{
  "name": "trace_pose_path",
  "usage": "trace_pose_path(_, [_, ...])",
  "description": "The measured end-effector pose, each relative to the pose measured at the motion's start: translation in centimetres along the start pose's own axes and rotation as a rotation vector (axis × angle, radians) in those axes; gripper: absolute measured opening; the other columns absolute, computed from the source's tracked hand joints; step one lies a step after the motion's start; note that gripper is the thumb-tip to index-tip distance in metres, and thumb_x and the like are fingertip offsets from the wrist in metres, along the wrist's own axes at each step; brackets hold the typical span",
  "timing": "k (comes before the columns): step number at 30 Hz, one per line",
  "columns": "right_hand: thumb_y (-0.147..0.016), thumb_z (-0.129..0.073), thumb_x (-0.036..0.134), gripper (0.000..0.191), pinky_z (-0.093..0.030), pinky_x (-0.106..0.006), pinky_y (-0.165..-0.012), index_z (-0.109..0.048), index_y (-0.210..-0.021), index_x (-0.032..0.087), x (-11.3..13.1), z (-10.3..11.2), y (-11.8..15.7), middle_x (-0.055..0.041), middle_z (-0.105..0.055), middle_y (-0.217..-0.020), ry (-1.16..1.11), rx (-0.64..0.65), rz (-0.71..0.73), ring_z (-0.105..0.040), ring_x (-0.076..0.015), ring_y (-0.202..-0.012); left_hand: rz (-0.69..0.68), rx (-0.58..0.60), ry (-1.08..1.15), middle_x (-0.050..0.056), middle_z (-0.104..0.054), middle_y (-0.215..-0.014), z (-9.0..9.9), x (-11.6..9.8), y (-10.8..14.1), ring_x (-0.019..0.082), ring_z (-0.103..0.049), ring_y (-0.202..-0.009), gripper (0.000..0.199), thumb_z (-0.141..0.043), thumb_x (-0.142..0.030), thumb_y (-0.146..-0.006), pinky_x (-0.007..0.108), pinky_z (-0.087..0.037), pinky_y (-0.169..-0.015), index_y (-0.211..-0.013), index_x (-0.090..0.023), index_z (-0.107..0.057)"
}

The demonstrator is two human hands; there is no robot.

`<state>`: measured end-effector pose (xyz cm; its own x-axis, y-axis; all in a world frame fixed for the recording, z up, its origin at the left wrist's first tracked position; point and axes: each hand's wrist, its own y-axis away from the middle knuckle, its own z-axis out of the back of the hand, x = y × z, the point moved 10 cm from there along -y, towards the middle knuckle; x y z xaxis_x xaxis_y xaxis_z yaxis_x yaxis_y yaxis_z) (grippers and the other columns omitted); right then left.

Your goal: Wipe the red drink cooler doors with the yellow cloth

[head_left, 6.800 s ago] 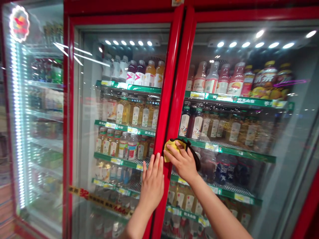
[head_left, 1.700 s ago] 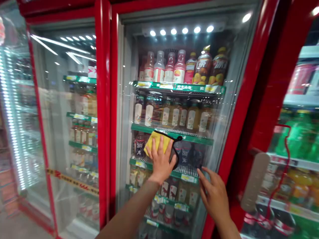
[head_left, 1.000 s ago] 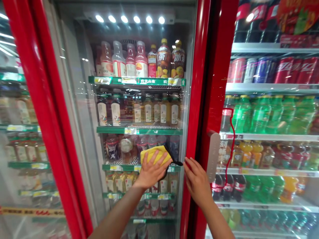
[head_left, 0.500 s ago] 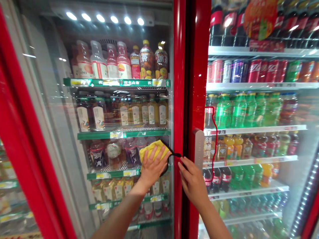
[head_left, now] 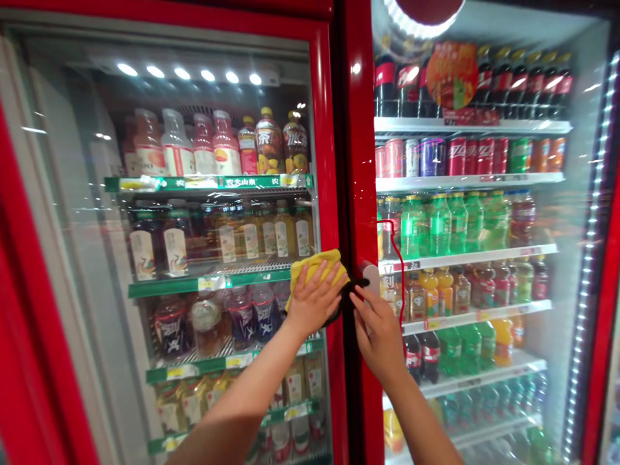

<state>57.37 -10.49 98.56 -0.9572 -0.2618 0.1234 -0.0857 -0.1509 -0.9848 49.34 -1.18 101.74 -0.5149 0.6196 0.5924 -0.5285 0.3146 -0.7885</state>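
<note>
My left hand (head_left: 314,300) lies flat with fingers spread on a yellow cloth (head_left: 310,268) with a dark underside. It presses the cloth against the red frame (head_left: 322,194) of the left cooler door, at the edge of the glass. The cloth's black end (head_left: 361,282) reaches across the dark gap toward the right door. There my right hand (head_left: 380,336) has its fingers loosely bent and apart, the fingertips by that black end. It is just below the pale door handle (head_left: 371,279); whether it touches the handle I cannot tell.
Behind the left glass, bottles (head_left: 223,142) stand on green-edged shelves (head_left: 208,283). The right cooler holds soda cans (head_left: 465,156) and green bottles (head_left: 440,223) on white shelves. A round orange sticker (head_left: 453,74) is on its glass.
My left hand and the cloth have moved right, from the glass onto the door frame. My right hand has shifted right toward the handle. The view has moved, showing more of the right cooler.
</note>
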Motion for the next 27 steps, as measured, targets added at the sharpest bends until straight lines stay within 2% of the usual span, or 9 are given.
trace_pose_path(2, [-0.094,-0.049,0.009,0.046,-0.055,-0.049,-0.1,-0.064,-0.134,0.028,-0.3,0.5,-0.9,-0.0114,-0.066,-0.134,-0.015,-0.046,-0.009,-0.062,-0.0255,-0.122,0.099,-0.005,-0.02,0.002,-0.046,-0.157,0.1,1.2,-1.3,0.027,-0.028,-0.153,0.058,-0.059,-0.038,-0.093,0.053,0.001,-0.128,-0.15,-0.03,-0.046])
trace_pose_path(4, [-0.095,-0.05,0.01,0.045,-0.055,-0.047,-0.099,-0.064,-0.134,0.028,-0.4,0.9,-0.9,-0.011,-0.066,-0.133,-0.032,-0.07,-0.024,-0.063,-0.0244,-0.121,0.122,0.003,-0.029,0.002,-0.044,-0.158,0.1,0.9,-1.0,0.028,-0.026,-0.154,0.059,-0.059,-0.037,-0.094,0.054,0.003,-0.128,-0.151,-0.029,-0.045])
trace_pose_path(8, [-0.095,-0.051,0.011,0.043,-0.056,-0.044,-0.098,-0.066,-0.131,0.029,0.0,1.1,0.2,-0.0099,-0.068,-0.129,-0.07,-0.057,-0.057,-0.064,-0.0226,-0.118,-0.04,0.022,-0.014,0.0,-0.047,-0.156,-0.2,-2.1,1.3,0.026,-0.03,-0.152,0.053,-0.057,-0.033,-0.093,0.051,0.002,-0.129,-0.146,-0.029,-0.051])
trace_pose_path(11, [-0.095,-0.052,0.012,0.04,-0.056,-0.043,-0.097,-0.067,-0.128,0.029,0.6,0.9,0.1,-0.0093,-0.069,-0.128,-0.099,-0.06,-0.057,-0.065,-0.0222,-0.116,-0.092,0.004,0.005,-0.001,-0.051,-0.153,0.0,-1.6,0.4,0.025,-0.036,-0.149,0.048,-0.056,-0.035,-0.094,0.051,0.0,-0.13,-0.142,-0.029,-0.056])
trace_pose_path(16, [-0.096,-0.052,0.013,0.038,-0.055,-0.042,-0.098,-0.068,-0.127,0.028,1.0,0.7,-0.5,-0.0091,-0.069,-0.128,-0.112,-0.063,-0.062,-0.065,-0.0218,-0.117,0.141,-0.034,-0.05,0.0,-0.043,-0.158,1.2,3.7,-3.2,0.027,-0.026,-0.153,0.055,-0.058,-0.041,-0.094,0.053,0.001,-0.129,-0.148,-0.033,-0.049])
trace_pose_path(18, [-0.095,-0.053,0.014,0.037,-0.056,-0.042,-0.097,-0.068,-0.127,0.028,0.7,1.0,0.0,-0.0089,-0.069,-0.128,-0.11,-0.061,-0.072,-0.066,-0.0219,-0.116,0.262,-0.026,-0.087,0.001,-0.039,-0.16,1.4,4.3,-1.9,0.026,-0.016,-0.156,0.06,-0.059,-0.04,-0.094,0.054,0.002,-0.129,-0.151,-0.031,-0.044])
trace_pose_path(20, [-0.095,-0.054,0.015,0.036,-0.056,-0.042,-0.095,-0.069,-0.125,0.029,0.5,1.6,0.5,-0.0087,-0.07,-0.126,-0.113,-0.075,-0.084,-0.067,-0.0223,-0.114,0.306,-0.007,-0.113,0.002,-0.038,-0.161,1.3,3.3,0.4,0.025,-0.006,-0.158,0.062,-0.059,-0.038,-0.094,0.055,0.004,-0.128,-0.152,-0.027,-0.042])
trace_pose_path(24, [-0.096,-0.053,0.016,0.035,-0.056,-0.043,-0.097,-0.071,-0.123,0.029,0.8,2.2,0.2,-0.0085,-0.072,-0.124,-0.141,-0.099,-0.099,-0.068,-0.0228,-0.113,0.084,0.047,-0.091,-0.002,-0.04,-0.159,0.4,-0.5,2.0,0.021,-0.003,-0.158,0.056,-0.054,-0.039,-0.096,0.054,0.007,-0.128,-0.15,-0.03,-0.045])
trace_pose_path(27, [-0.096,-0.052,0.015,0.036,-0.056,-0.041,-0.096,-0.07,-0.123,0.028,1.9,1.4,-0.9,-0.0086,-0.071,-0.125,-0.171,-0.075,-0.078,-0.068,-0.0222,-0.114,0.074,0.066,-0.075,-0.001,-0.038,-0.16,0.6,1.6,-0.5,0.021,-0.016,-0.156,0.057,-0.051,-0.04,-0.098,0.052,0.009,-0.128,-0.153,-0.031,-0.04])
